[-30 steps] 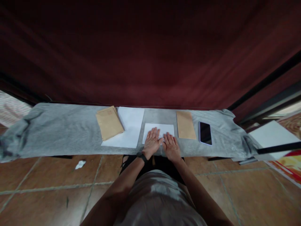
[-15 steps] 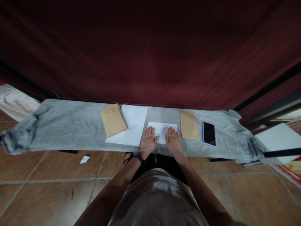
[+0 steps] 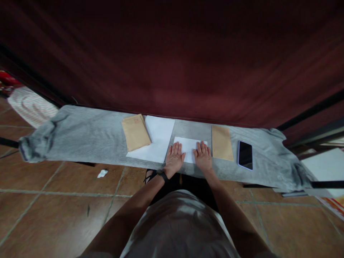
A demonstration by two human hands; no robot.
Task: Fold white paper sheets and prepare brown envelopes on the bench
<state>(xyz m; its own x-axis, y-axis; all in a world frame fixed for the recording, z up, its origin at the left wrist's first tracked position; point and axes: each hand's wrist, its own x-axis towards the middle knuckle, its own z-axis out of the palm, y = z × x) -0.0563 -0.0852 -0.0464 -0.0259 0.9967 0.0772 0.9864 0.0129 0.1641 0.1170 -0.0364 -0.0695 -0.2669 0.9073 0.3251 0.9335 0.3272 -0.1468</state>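
Observation:
A folded white sheet of paper (image 3: 189,146) lies on a grey cloth (image 3: 91,138) that covers a long narrow table. My left hand (image 3: 174,158) presses flat on the paper's left end, fingers spread, with a black band on its wrist. My right hand (image 3: 203,156) lies flat on the paper's right end. Neither hand holds anything. Left of the paper rests a larger white sheet (image 3: 158,138) with a stack of brown envelopes (image 3: 135,132) on its left edge. A single brown envelope (image 3: 221,143) sits just right of my right hand.
A dark phone (image 3: 245,154) lies face up right of the single envelope. A dark red curtain (image 3: 172,61) hangs directly behind the table. The floor is brown tile with a small white scrap (image 3: 102,173). A white board (image 3: 326,166) sits at the far right.
My hands have slid apart along the folded paper, from its middle towards its two ends. The view has tilted and shifted slightly.

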